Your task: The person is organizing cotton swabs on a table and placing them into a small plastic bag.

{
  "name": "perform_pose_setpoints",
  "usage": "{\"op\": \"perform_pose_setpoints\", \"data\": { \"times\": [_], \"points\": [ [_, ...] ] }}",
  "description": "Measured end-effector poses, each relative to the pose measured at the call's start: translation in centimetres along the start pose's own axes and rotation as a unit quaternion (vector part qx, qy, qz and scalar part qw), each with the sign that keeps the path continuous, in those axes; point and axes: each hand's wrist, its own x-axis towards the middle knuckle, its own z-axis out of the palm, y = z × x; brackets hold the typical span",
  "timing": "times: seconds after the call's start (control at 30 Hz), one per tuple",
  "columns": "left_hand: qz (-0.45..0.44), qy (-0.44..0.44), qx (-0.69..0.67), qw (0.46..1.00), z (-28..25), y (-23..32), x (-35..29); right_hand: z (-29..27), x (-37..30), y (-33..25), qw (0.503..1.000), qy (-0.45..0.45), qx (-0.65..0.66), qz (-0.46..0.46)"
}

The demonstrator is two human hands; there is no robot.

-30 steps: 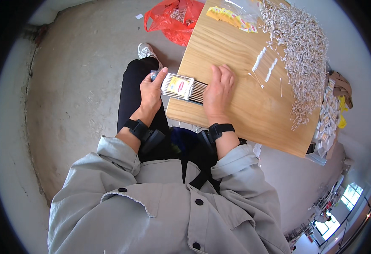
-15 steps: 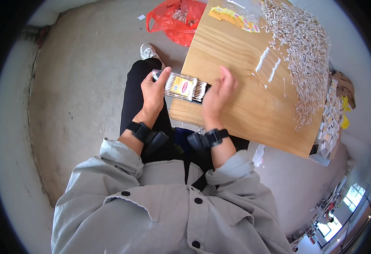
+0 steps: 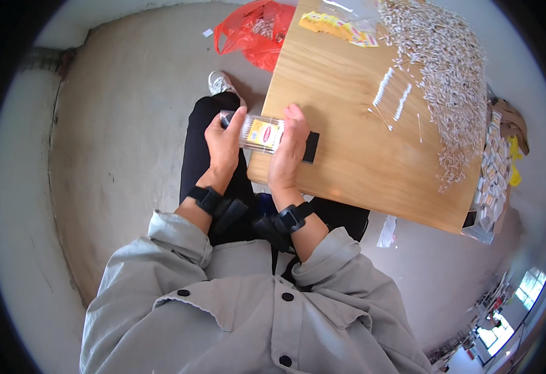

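A clear plastic box of cotton swabs [image 3: 261, 133] with a yellow label is held near the table's left corner. My left hand [image 3: 224, 142] grips its left end, thumb on top. My right hand [image 3: 289, 149] lies against the box's right end, fingers stretched out and palm toward it, hiding that end and the swabs there. Beyond the right hand, a flat black rectangular piece [image 3: 311, 148] shows on the table; the rest of it is hidden. A row of cotton swabs [image 3: 391, 95] lies on the tabletop farther right, with a few loose ones beside it.
A large heap of cotton swabs [image 3: 450, 87] covers the right side of the wooden table [image 3: 347, 162]. Yellow printed cards [image 3: 332, 26] and clear film lie at its far edge. A red plastic bag [image 3: 248, 37] stands beyond the left edge. Packed boxes [image 3: 492, 168] fill a container at right.
My right hand has moved left from beside the box onto its right end. The swabs that stuck out there are now covered, and the black piece shows more to the right.
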Motion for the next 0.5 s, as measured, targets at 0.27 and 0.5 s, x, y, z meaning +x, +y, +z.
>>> {"op": "perform_pose_setpoints", "data": {
  "times": [0.27, 0.5],
  "points": [
    [0.177, -0.015, 0.290, 0.941, -3.1, 2.9, 0.3, -10.7, 4.4, -1.2, 0.968, 0.161, -0.187, -0.053],
    [0.391, -0.036, 0.387, 0.834, 2.3, 6.7, -2.9, -20.8, 9.7, -2.8, 0.904, 0.078, -0.416, -0.057]
  ]
}}
